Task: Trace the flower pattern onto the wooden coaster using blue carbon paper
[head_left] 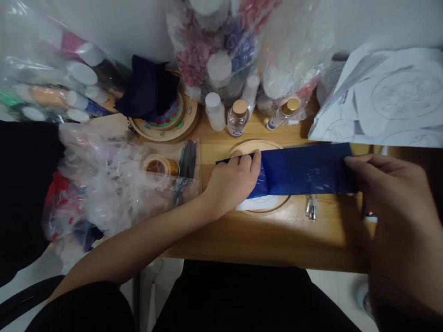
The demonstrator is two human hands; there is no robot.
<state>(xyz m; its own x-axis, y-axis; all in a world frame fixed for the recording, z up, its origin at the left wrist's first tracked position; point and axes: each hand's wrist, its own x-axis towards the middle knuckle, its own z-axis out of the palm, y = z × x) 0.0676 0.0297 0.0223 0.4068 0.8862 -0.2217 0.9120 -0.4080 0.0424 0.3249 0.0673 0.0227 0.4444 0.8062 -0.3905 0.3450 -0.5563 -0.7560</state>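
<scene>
Here, left hand [235, 182] lies curled over the left end of the blue sheet [304, 169], above a round wooden board [254, 146]; sheet's long axis runs left-right, right end tilted slightly up. Right hand [398, 184] pinches that end.

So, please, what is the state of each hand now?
Left hand: fingers curled on the blue sheet; gripping or only pressing, cannot be told.
Right hand: closed, pinching the sheet's right end.
</scene>
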